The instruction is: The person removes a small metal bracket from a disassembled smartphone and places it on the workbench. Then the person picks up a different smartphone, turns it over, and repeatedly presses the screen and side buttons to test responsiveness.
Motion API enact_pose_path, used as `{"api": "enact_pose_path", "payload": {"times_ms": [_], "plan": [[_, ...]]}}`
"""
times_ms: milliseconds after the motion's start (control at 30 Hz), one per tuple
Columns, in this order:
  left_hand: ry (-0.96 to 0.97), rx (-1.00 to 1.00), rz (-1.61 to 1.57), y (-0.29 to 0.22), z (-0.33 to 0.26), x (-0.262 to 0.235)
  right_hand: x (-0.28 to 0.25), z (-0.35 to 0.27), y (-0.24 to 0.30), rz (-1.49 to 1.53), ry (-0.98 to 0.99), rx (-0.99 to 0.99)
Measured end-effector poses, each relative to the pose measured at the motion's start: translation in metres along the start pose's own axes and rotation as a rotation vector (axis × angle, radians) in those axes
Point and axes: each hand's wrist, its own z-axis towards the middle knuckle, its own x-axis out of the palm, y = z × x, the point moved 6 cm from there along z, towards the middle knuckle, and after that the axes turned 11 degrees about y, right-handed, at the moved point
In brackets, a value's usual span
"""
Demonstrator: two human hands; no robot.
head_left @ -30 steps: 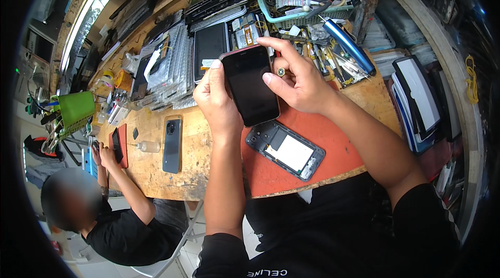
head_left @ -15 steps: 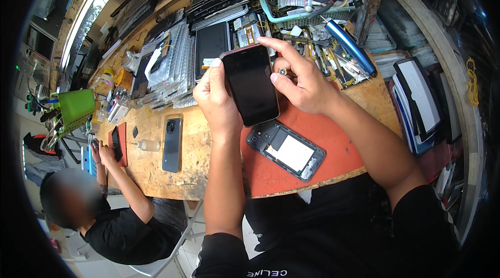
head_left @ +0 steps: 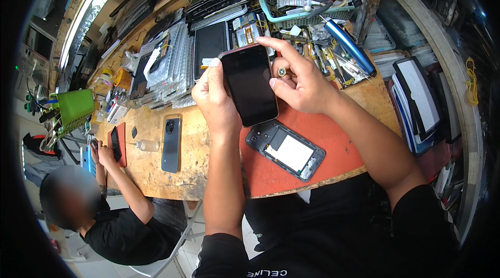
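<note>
Between both hands I hold up a smartphone [head_left: 251, 88] with a dark, unlit screen, tilted a little to the left. My left hand [head_left: 214, 95] grips its left side, the thumb along the edge. My right hand [head_left: 302, 75] has its index finger on the phone's top right corner and its thumb at the right edge; a ring sits on one finger. Below them, an opened phone body [head_left: 286, 151] with a white battery area lies on the red mat [head_left: 271, 181].
A phone with a dark back [head_left: 171, 142] and a small clear bottle [head_left: 148, 145] lie left on the wooden bench. Behind are stacked screens in bubble wrap [head_left: 169, 69], a teal basket [head_left: 291, 20] and a blue cylindrical tool [head_left: 350, 46]. A co-worker [head_left: 135, 231] sits at left, handling a device.
Almost nothing differs. Both my hands and the phone stay in the same place, apart from a very slight shift to the left.
</note>
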Motion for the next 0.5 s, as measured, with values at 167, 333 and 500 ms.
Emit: {"api": "enact_pose_path", "payload": {"times_ms": [167, 333, 500], "plan": [[0.019, -0.016, -0.026, 0.0016, -0.0012, -0.0029, -0.0001, -0.0003, -0.0017, -0.006, -0.022, -0.032], [0.01, 0.001, -0.02, -0.0011, -0.001, 0.0009, -0.0002, -0.0005, -0.0004, 0.014, -0.007, 0.003], [-0.006, 0.003, -0.011, 0.0006, -0.0012, 0.0003, -0.0009, -0.0003, -0.0031, 0.016, -0.001, 0.015]]}}
